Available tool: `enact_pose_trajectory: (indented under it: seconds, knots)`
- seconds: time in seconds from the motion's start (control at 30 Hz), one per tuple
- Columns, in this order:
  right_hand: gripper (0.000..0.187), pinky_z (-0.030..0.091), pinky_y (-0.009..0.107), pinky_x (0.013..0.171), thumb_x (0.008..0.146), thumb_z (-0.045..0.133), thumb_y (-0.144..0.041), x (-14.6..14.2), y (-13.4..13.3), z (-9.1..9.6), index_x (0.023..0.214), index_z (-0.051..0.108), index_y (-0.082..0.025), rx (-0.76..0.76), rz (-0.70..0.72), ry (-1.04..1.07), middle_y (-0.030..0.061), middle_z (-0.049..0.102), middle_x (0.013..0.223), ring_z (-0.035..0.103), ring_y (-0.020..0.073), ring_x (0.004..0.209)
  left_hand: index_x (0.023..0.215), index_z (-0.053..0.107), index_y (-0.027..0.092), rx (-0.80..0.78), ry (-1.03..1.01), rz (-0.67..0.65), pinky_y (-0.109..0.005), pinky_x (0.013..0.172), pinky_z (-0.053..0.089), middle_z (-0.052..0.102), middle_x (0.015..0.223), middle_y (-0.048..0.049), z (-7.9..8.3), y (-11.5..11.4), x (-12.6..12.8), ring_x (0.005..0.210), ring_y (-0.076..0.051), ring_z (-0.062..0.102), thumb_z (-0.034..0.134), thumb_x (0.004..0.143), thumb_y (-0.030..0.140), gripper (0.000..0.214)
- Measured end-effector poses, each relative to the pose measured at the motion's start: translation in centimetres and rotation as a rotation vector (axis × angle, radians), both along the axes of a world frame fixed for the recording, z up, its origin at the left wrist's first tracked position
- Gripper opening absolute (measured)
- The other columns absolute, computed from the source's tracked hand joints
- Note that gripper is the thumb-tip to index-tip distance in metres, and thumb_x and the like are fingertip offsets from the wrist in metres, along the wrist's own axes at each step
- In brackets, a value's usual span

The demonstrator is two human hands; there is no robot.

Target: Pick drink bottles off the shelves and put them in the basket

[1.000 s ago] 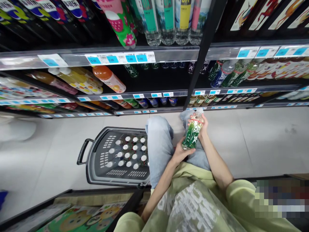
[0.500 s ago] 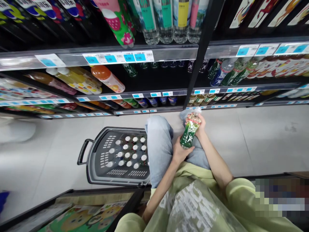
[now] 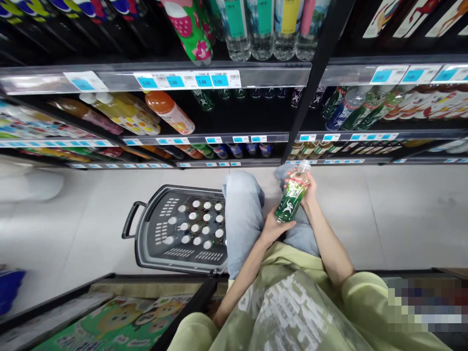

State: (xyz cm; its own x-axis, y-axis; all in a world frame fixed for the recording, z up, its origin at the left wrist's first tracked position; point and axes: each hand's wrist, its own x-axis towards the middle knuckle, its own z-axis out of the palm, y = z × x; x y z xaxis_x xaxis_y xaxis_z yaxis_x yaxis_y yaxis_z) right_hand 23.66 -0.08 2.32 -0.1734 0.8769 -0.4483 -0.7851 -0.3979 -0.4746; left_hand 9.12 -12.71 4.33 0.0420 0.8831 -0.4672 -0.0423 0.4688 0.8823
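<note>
A drink bottle point(image 3: 292, 195) with a green label and a white cap is held tilted over my lap. My left hand point(image 3: 273, 228) grips its base from below, thumb along the lower edge. Around its upper part, below the cap, my right hand point(image 3: 310, 190) is closed, its fingers partly behind the bottle. To the left of my knee, a grey shopping basket point(image 3: 149, 243) sits on the floor. Several white-capped bottles point(image 3: 195, 227) stand upright inside it, the nearest ones partly hidden by my leg.
Drink shelves point(image 3: 256, 138) span the front, with several bottles and blue price tags. An orange drink bottle point(image 3: 171, 112) stands on the middle shelf. Behind me to the left is a low display with green printed packages point(image 3: 109, 326). A blue object point(image 3: 10, 290) lies at the far left.
The bottle has turned slightly in my hands, so a white figure on its label now faces up more. Both hands keep their hold. The view has shifted a little.
</note>
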Motion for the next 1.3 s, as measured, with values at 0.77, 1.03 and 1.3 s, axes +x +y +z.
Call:
enact_pose_trajectory:
  seconds: [0.77, 1.03, 1.3]
  knots:
    - [0.035, 0.067, 0.050, 0.077, 0.080, 0.075, -0.061, -0.2, -0.4, -2.5, 0.092, 0.071, -0.028, 0.054, 0.113, -0.128, 0.0051, 0.077, 0.084, 0.078, 0.0357, 0.101, 0.135, 0.069, 0.021, 0.399, 0.490, -0.406, -0.037, 0.100, 0.054, 0.077, 0.102, -0.0075, 6.4, 14.6, 1.1, 0.111, -0.031, 0.072, 0.085, 0.083, 0.039, 0.058]
    - [0.064, 0.068, 0.050, 0.083, 0.070, 0.074, -0.086, -0.9, -1.0, -2.3, 0.099, 0.074, -0.029, 0.152, 0.079, -0.147, 0.0053, 0.079, 0.093, 0.078, 0.0325, 0.101, 0.120, 0.073, 0.018, 0.418, 0.460, -0.434, -0.028, 0.080, 0.053, 0.075, 0.093, -0.0031, 6.0, 13.6, 0.7, 0.087, -0.022, 0.071, 0.084, 0.084, 0.038, 0.043]
    - [0.059, 0.065, 0.042, 0.075, 0.091, 0.059, -0.080, -1.5, -1.2, -1.9, 0.109, 0.077, -0.027, 0.113, 0.329, -0.216, 0.0111, 0.081, 0.090, 0.079, 0.0308, 0.087, 0.124, 0.070, 0.022, 0.542, 0.601, -0.297, -0.040, 0.103, 0.054, 0.073, 0.122, -0.0097, 7.2, 6.4, -2.8, 0.116, -0.029, 0.067, 0.091, 0.080, 0.031, 0.049]
